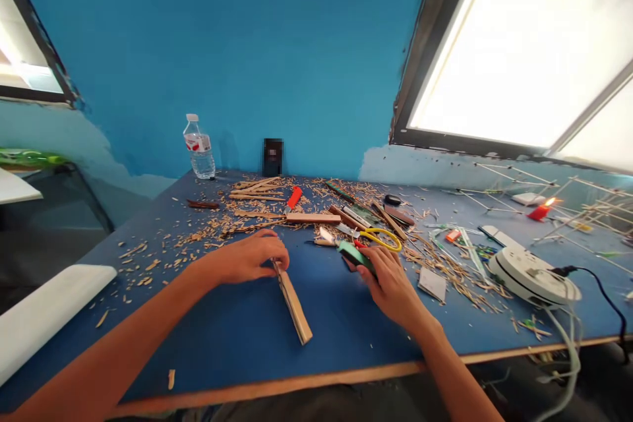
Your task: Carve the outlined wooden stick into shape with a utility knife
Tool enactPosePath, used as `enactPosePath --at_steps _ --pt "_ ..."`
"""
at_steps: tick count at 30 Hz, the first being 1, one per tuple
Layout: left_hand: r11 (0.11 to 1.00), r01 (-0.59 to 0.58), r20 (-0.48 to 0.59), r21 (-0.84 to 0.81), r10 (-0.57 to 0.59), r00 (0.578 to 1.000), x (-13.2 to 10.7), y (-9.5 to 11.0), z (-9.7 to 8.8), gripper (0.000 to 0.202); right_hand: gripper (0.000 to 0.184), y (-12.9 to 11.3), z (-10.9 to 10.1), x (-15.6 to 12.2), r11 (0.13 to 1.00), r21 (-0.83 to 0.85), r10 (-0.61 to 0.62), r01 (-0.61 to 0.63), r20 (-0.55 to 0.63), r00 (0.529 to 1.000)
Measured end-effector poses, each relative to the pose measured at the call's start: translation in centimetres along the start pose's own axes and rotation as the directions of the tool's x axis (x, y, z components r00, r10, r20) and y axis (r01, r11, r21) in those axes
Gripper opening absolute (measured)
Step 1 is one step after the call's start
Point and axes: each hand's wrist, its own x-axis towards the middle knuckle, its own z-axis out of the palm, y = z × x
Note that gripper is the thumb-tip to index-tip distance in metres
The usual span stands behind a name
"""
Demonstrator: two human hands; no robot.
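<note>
My left hand (250, 256) is closed on the far end of a flat wooden stick (295, 306) that lies on the blue table (237, 336) and points toward the near edge. My right hand (390, 283) is closed on a green-handled knife (357, 254), its short blade (326, 235) pointing left, a little to the right of the stick. Yellow-handled scissors (380, 239) lie just beyond the right hand.
Wood shavings and cut sticks (257, 192) litter the far half of the table, with an orange cutter (293, 198), a wooden block (313, 217), a water bottle (200, 147), a white round device (531, 273) with cables, and a lit red candle (540, 211) at right.
</note>
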Motion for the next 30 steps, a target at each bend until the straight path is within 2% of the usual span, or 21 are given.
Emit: enactPosePath --at_steps 3,6,10,12,14,16,18,21,26,30 --pt "0.990 0.124 -0.029 -0.060 -0.126 0.992 -1.4 1.1 -0.5 0.023 0.035 -0.4 -0.7 0.1 0.992 0.116 0.059 -0.046 -0.115 0.992" --pt "0.946 0.257 -0.082 -0.195 -0.277 0.957 -2.8 2.6 -0.4 0.023 0.037 -1.9 -1.5 -0.2 0.976 0.210 0.088 -0.047 -0.189 0.978" --pt "0.811 0.332 -0.130 -0.482 -0.441 0.888 -3.8 6.1 0.7 0.044 0.034 -5.7 -2.5 -1.7 0.971 0.237 0.064 -0.024 -0.164 0.984" --pt "0.738 0.326 -0.106 -0.591 -0.472 0.875 -3.9 8.3 1.4 0.059 0.036 -7.8 -2.7 -2.3 0.992 0.126 -0.013 0.029 -0.126 0.992" --pt "0.661 0.312 -0.086 -0.683 -0.496 0.864 -3.8 10.5 2.1 0.066 0.038 -9.6 -2.7 -2.4 0.995 -0.007 -0.103 0.103 -0.108 0.989" --pt "0.585 0.253 -0.120 -0.770 -0.522 0.844 -3.8 12.3 2.6 0.062 0.037 -11.0 -2.7 -2.1 0.984 -0.083 -0.165 0.156 -0.122 0.979" --pt "0.559 0.199 -0.172 -0.805 -0.541 0.824 -3.8 13.5 3.1 0.054 0.036 -11.8 -2.7 -1.6 0.975 -0.120 -0.202 0.186 -0.140 0.969" --pt "0.545 0.169 -0.200 -0.821 -0.554 0.808 -4.0 14.3 3.8 0.052 0.039 -12.4 -2.8 -0.9 0.962 -0.161 -0.242 0.219 -0.138 0.960" --pt "0.394 0.133 -0.130 -0.909 -0.573 0.809 -4.7 14.8 4.6 0.065 0.042 -12.9 -2.9 -0.5 0.960 -0.157 -0.257 0.234 -0.149 0.955" --pt "0.423 0.104 -0.173 -0.900 -0.567 0.806 -4.8 15.2 4.7 0.066 0.044 -13.2 -3.0 -0.5 0.954 -0.213 -0.249 0.212 -0.168 0.954"
